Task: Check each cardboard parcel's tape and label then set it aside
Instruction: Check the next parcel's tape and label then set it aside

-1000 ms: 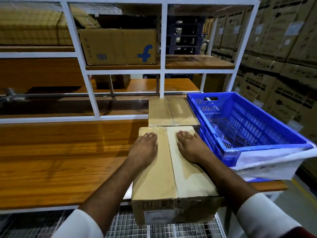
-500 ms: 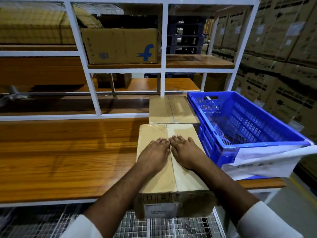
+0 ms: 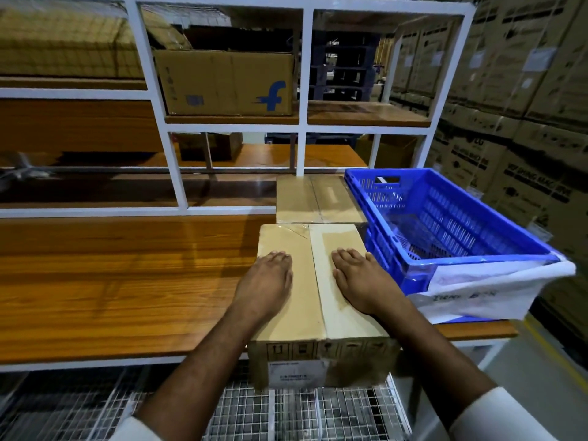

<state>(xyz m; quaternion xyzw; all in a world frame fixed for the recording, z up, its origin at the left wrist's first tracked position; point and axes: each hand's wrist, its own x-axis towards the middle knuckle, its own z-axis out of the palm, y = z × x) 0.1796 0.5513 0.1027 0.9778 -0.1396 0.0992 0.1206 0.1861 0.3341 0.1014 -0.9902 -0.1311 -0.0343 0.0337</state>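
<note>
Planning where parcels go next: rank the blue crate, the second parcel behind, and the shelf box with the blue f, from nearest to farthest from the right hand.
From the right hand:
1. Blue crate, just right.
2. Second parcel, behind.
3. Shelf box, up on the rack.

Two bare forearms come up from the bottom edge. Both are uncovered from the wrists down to the cuffs. The left hand (image 3: 265, 283) and right hand (image 3: 361, 280) wear nothing: no gloves, rings, watch or bands show. The fingers are bare, with short nails. The left sleeve (image 3: 136, 429) is white or off-white cloth, seen only as a small rounded cuff at the bottom edge, sitting high on the forearm. The right sleeve (image 3: 496, 415) is the same pale cloth, with more of it showing; its cuff edge is plain, smooth and unmarked.
</note>
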